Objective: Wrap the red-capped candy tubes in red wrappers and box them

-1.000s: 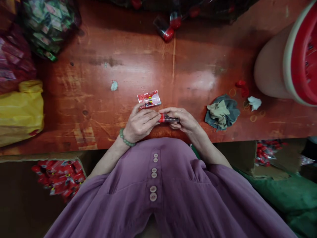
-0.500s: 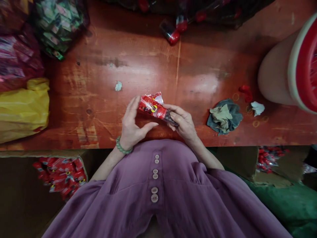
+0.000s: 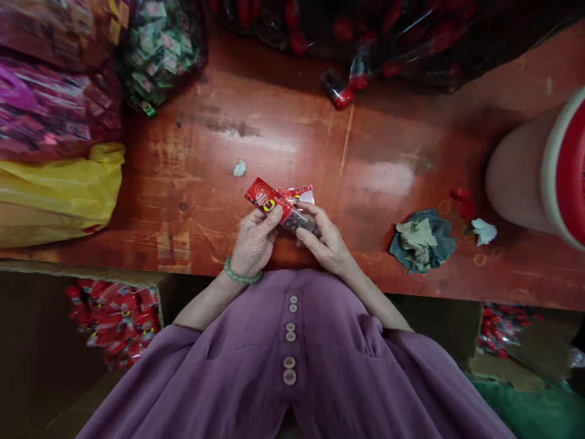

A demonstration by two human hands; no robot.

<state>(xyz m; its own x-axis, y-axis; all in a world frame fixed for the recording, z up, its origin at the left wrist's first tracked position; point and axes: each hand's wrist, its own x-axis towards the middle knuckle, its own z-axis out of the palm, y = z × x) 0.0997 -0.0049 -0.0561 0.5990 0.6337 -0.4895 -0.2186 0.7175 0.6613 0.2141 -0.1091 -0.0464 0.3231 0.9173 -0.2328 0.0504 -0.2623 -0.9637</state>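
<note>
Head view, looking down past my purple shirt (image 3: 292, 372) at the edge of the red wooden table (image 3: 274, 134): my left hand (image 3: 253, 241) is curled, fingers half closed, with the thumb and forefinger pinching the near end of a red printed wrapper (image 3: 267, 198). My right hand (image 3: 326, 241) is loosely curled too, its fingertips pressed against a small dark tube (image 3: 299, 221) that sits partly inside the wrapper's clear end. So both hands have hold of the same little package, which lies tilted between them, just above the table edge and right in front of my body, the red end pointing up and to the left. A green bead bracelet (image 3: 241, 275) rings my left wrist. To the right of my hands, well apart, a crumpled grey-green rag (image 3: 423, 241) lies on the table, with a white scrap (image 3: 483, 230) beside it and a large red and cream tub (image 3: 543, 177) further on. To the left sits a yellow bag (image 3: 59, 192). Below the table on my left, a box of red packets (image 3: 114, 320).
</note>
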